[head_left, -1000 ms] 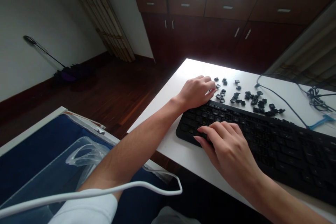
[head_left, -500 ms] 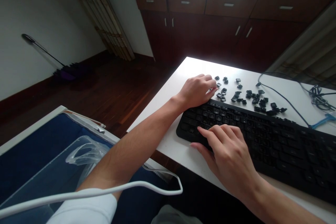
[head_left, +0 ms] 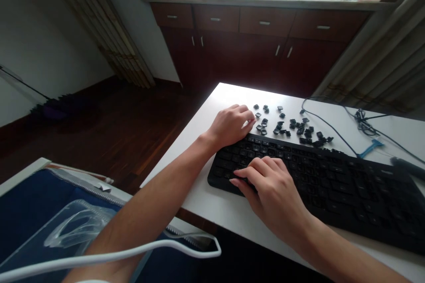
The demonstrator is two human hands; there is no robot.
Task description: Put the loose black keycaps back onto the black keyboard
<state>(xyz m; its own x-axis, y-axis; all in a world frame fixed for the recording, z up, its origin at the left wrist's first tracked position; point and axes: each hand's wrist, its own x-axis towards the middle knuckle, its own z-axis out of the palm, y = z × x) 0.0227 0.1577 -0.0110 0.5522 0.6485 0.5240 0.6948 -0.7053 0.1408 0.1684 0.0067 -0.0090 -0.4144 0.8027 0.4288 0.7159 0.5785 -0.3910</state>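
Note:
A black keyboard point(head_left: 332, 181) lies at a slant on the white table point(head_left: 195, 203); many of its key positions are bare. My right hand point(head_left: 272, 185) is over its left part, thumb and index finger drawn close together at the keys. Whatever lies between those two fingertips is too small to make out. Beyond the keyboard's far left corner, my left hand point(head_left: 230, 126) rests with curled fingers, thumb and index tips meeting beside the loose black keycaps point(head_left: 300, 128). Anything inside that pinch is hidden.
A blue tool point(head_left: 371, 147) lies behind the keyboard, near a coiled black cable point(head_left: 363, 119). At lower left, a white cord point(head_left: 133, 252) crosses in front of a dark blue surface with clear plastic point(head_left: 79, 225) on it. Wooden cabinets point(head_left: 239, 53) stand behind.
The view has tilted up and turned right, showing more window. My right thumb and index finger have come closer together at the keyboard's left part. My left hand stays by the keycaps.

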